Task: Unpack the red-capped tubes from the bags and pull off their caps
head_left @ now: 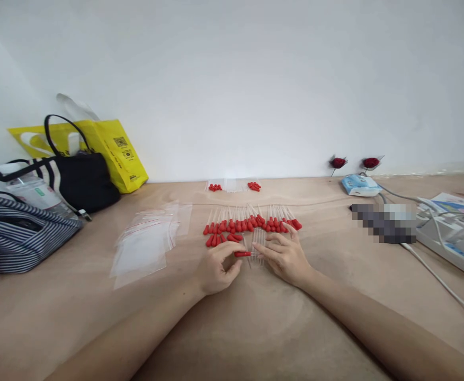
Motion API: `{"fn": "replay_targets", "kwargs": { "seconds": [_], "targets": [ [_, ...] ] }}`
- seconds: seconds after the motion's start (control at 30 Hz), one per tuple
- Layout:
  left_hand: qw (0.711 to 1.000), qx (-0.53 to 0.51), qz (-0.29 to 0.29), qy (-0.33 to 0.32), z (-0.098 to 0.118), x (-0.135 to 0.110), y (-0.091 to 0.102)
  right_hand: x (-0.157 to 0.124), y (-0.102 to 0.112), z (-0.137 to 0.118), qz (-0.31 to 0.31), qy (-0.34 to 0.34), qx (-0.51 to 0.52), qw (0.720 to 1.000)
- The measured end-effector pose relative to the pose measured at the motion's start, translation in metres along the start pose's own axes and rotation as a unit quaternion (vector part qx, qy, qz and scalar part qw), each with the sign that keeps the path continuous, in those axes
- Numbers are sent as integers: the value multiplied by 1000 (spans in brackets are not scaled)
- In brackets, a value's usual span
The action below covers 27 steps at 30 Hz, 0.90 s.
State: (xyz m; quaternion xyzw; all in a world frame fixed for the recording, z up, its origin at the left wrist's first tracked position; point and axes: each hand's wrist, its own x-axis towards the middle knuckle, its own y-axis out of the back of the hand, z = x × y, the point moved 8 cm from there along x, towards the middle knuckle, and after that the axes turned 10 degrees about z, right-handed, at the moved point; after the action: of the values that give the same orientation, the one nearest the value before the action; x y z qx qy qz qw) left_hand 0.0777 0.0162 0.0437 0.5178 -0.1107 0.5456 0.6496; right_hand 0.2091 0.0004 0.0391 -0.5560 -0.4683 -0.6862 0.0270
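A row of several clear droppers with red rubber bulbs [251,224] lies on the tan table [256,328], a little beyond my hands. My left hand [216,269] is curled, its thumb and fingers pinched on the red bulb of one dropper [244,254] that lies sideways. My right hand [284,256] rests beside it with fingers stretched over the clear tube end of that dropper and a small bunch of clear tubes [258,239]. A stack of clear zip bags [146,243] lies to the left of my left hand.
Two small packs of red bulbs [234,186] sit by the wall. Bags stand at far left: a striped one [17,233], a black one [79,180], a yellow one [113,151]. At right are a tissue pack [361,185], a power strip [450,233] and white cables [442,283].
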Motion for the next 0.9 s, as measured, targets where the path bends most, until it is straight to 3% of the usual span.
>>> {"fn": "replay_targets", "kwargs": {
  "seconds": [0.17,0.33,0.53,0.9],
  "targets": [
    [991,91,-18,-96,7,-4,-9,0,-1,-6,-4,11,19,1000],
    [984,111,-3,-136,14,-5,-8,1,3,-11,6,24,40,999],
    [984,108,-18,-141,22,-5,-5,-3,6,-14,15,45,43,998],
    [986,92,-15,-136,15,-12,-8,-4,7,-17,22,56,48,997]
  ]
}}
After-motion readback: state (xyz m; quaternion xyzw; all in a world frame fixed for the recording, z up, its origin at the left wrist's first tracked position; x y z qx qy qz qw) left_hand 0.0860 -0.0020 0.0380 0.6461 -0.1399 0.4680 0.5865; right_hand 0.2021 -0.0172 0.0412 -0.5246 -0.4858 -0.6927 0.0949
